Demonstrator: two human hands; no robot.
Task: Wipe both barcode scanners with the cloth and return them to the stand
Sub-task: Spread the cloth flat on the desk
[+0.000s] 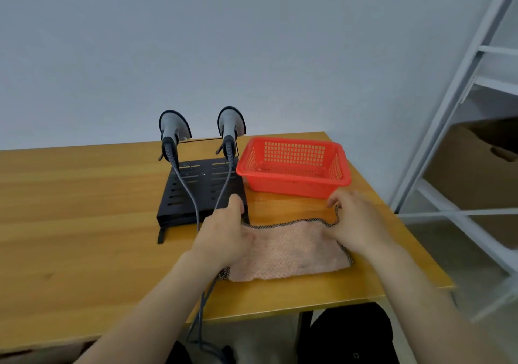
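At the left of the tabletop (84,209) nothing of the task lies; the work begins at the middle, where the stand (179,195) carries both scanners, the left scanner (174,128) and the right scanner (231,123), each upright in its holder at the stand's far edge, heads toward the wall. Their cables (200,304) run down over the stand and off the near edge. Just in front of the stand's near right corner, the left hand (224,234) sits on the left end of the cloth (288,251), thumb raised; its fingers are tucked out of sight, but its grip seems closed on that end. The cloth lies mostly flat on the tabletop, between the hands and just in front of the basket (291,177). At the cloth's far right corner the right hand (356,220), somewhat blurred, has a pinching grip on the dark hem, which is lifted a little there. Beyond the tabletop's right edge stands a shelf (462,83). Judged from this, the step in hand is taking up or arranging the cloth; neither scanner looks touched, so wiping is not yet begun. The next move likely calls for one hand to keep the cloth while the other lifts a scanner clear of its holder, minding the trailing cable.
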